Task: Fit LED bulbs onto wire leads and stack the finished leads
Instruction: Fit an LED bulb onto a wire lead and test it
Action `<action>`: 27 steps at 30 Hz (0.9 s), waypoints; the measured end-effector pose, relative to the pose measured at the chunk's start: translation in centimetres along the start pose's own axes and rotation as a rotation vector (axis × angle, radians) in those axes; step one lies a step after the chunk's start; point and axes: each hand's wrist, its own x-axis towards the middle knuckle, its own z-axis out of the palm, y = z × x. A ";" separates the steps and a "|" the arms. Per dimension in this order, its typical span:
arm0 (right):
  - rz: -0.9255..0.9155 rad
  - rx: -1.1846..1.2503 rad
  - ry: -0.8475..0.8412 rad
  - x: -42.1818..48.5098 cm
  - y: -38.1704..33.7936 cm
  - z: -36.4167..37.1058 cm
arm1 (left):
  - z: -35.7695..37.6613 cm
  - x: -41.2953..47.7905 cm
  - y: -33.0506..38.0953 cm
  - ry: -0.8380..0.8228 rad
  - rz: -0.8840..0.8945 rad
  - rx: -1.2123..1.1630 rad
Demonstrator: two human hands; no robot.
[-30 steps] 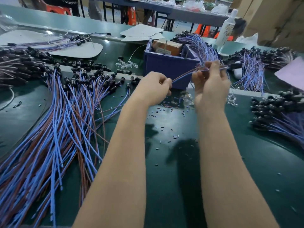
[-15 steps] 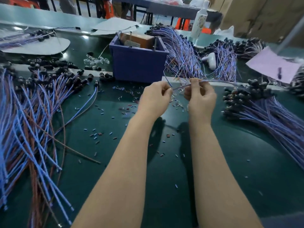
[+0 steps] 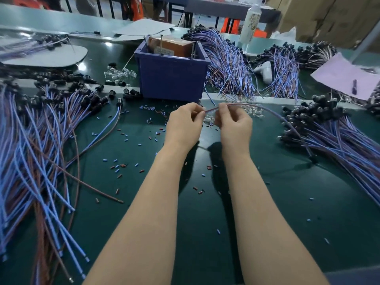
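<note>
- Presently, a single wire lead (image 3: 273, 115) is gripped near its end by the right hand (image 3: 232, 122), whose fingers are curled round it. Its length arcs off to the right and drops beside the heap there.
- The tip is met by the left hand (image 3: 185, 122), closed in a fingertip pinch; whether a bulb is held cannot be told.
- The fitting step is judged to be under way, with nothing surely seated.
- The heap of holder-tipped leads (image 3: 329, 136) at the right is taken for the finished stack. The broad fan of blue and brown leads (image 3: 41, 151) at the left is judged to be waiting, so much is left.
- Loose clear LED bulbs (image 3: 121, 74) are seen beside the blue bin (image 3: 172, 77).
- The dark green desk (image 3: 287, 202) is littered with cut insulation bits (image 3: 123, 167). A bottle (image 3: 249, 23), a pink sheet (image 3: 345, 77) and cardboard boxes (image 3: 329, 17) are seen behind it.
</note>
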 end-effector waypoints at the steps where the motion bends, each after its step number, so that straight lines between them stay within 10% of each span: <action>1: 0.027 0.078 0.054 0.2 -0.1 -0.3 | -0.1 0.1 -0.2 0.009 -0.020 0.022; 27: 0.138 0.338 0.085 0.2 0.1 0.5 | 0.1 -0.5 0.5 -0.078 -0.072 -0.432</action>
